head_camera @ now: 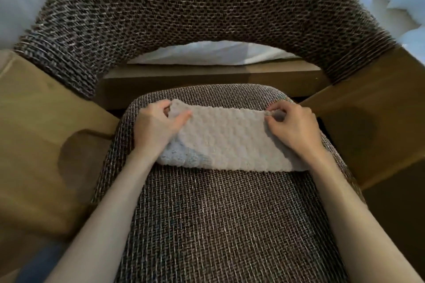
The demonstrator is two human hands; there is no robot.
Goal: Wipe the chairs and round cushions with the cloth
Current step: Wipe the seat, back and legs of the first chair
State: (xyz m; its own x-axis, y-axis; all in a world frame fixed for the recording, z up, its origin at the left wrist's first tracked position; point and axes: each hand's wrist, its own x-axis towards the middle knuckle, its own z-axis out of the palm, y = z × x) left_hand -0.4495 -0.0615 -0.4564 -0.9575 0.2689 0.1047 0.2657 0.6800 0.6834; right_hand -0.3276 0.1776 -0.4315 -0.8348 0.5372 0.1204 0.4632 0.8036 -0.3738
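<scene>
A chair with brown woven fabric fills the view; its seat cushion point(218, 213) lies below me and its curved backrest point(195, 14) rises behind. A fluffy pale grey cloth point(227, 142) is stretched out over the far half of the seat. My left hand point(156, 128) pinches the cloth's far left corner between thumb and fingers. My right hand point(292, 128) grips the far right corner the same way. The cloth's near edge rests on the seat, with a bluish fold showing at the lower left.
Wooden armrests flank the seat, one on the left point(46, 135) and one on the right point(372, 108). White bedding point(213, 53) shows through the gap under the backrest and at both upper corners.
</scene>
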